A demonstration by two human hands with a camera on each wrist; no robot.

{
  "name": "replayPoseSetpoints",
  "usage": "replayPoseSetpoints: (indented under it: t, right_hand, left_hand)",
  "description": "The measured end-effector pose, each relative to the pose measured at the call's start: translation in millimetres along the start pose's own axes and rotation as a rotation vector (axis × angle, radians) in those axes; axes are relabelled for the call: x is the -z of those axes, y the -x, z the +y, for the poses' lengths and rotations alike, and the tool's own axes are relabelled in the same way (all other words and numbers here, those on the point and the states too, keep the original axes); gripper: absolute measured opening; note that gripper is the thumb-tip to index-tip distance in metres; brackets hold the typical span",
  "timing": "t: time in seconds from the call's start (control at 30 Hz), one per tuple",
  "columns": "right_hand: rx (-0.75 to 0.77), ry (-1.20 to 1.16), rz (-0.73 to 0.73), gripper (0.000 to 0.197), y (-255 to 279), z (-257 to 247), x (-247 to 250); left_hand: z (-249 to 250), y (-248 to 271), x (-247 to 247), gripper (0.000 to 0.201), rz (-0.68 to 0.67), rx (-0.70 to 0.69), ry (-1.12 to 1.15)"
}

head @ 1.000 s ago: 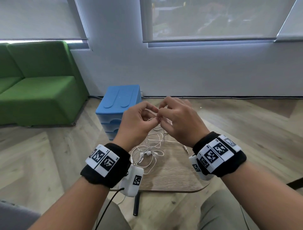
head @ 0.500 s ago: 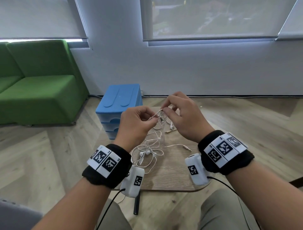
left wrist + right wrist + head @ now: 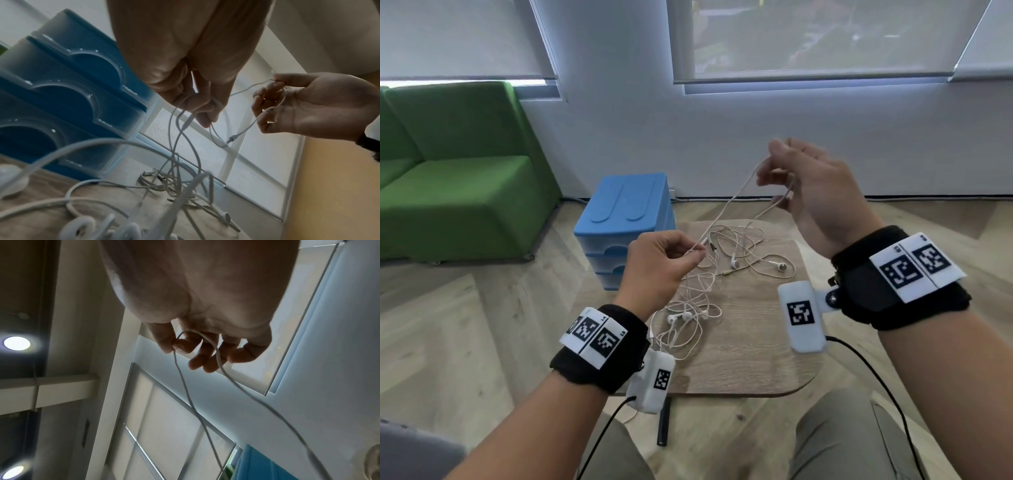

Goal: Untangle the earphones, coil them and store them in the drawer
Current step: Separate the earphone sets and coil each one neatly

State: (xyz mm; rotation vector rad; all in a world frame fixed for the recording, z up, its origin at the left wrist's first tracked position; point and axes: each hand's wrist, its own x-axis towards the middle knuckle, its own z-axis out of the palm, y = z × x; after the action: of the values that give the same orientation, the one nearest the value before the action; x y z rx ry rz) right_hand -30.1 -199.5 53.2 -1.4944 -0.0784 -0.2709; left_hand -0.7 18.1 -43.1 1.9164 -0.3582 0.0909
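White earphones (image 3: 698,301) lie in a tangle on the small wooden table (image 3: 756,359), with several earbuds and a jack plug among the loops. My left hand (image 3: 661,263) hovers low over the table and pinches the cord (image 3: 186,120) near its inline remote. My right hand (image 3: 801,181) is raised up and to the right; thumb and forefinger pinch a loop of the cord (image 3: 185,335), which runs taut down to the left hand. The blue drawer unit (image 3: 626,219) stands behind the table's left side, its drawers (image 3: 68,84) closed.
A green sofa (image 3: 448,178) fills the left. A white wall with windows (image 3: 808,34) runs behind. Wood floor surrounds the table, my knees (image 3: 842,438) sit under its near edge, and a black table leg (image 3: 662,425) shows below.
My right hand has lifted up and to the right, drawing a length of cord out of the tangle. The left hand stayed low, still pinching the cord.
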Motion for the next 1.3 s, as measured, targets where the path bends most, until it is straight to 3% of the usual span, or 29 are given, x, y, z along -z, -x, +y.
replayPoseSetpoints:
  t: [0.13,0.2,0.33,0.57,0.6,0.67,0.73,0.8,0.87,0.93,1.0,1.13,1.3]
  right_hand:
    - [0.019,-0.167,0.053,0.029,5.7,-9.7,1.4]
    - [0.022,-0.156,0.075,0.029,6.0,-7.9,3.2]
    - [-0.075,0.033,0.114,0.025,-0.9,17.5,6.8]
    - [-0.195,0.626,-0.016,0.018,3.1,79.3,3.8]
    - [-0.183,0.687,-0.030,0.012,5.2,82.9,1.3]
    - [-0.097,0.746,-0.039,0.024,10.0,81.8,-5.5]
    - [0.060,0.680,-0.069,0.032,14.6,72.3,-15.4]
    - [0.182,0.595,-0.185,0.029,18.0,61.4,-27.4]
    - [0.211,0.611,-0.303,0.026,17.4,60.0,-35.1]
    - [0.213,0.657,-0.332,0.017,14.2,66.1,-37.3]
    - [0.224,0.695,-0.306,0.006,11.4,73.9,-35.7]
    - [0.184,0.742,-0.241,0.019,8.1,89.2,-28.2]
    - [0.088,0.791,-0.127,0.024,6.7,99.8,-14.1]
  left_hand:
    - [1.4,0.0,1.8,0.008,-0.011,0.008,-0.009]
    - [3.5,1.0,4.8,0.019,-0.057,0.014,0.011]
    - [14.0,5.0,10.3,0.049,-0.124,0.037,0.146]
    - [21.0,4.7,17.8,0.058,-0.083,0.010,0.101]
    - [22.2,4.4,19.0,0.060,-0.085,0.003,0.083]
    - [25.6,4.2,21.2,0.067,-0.105,-0.019,0.035]
    - [29.5,4.2,21.6,0.076,-0.143,-0.055,-0.018]
    - [33.0,3.8,20.1,0.085,-0.188,-0.083,-0.049]
    - [35.8,2.9,18.0,0.092,-0.227,-0.090,-0.027]
    - [38.8,2.5,17.8,0.095,-0.237,-0.099,0.010]
    - [42.0,3.3,20.1,0.094,-0.216,-0.122,0.023]
    - [42.7,-0.4,27.5,0.081,-0.131,-0.134,0.013]
    - [37.7,-8.2,30.6,0.018,-0.101,-0.053,-0.236]
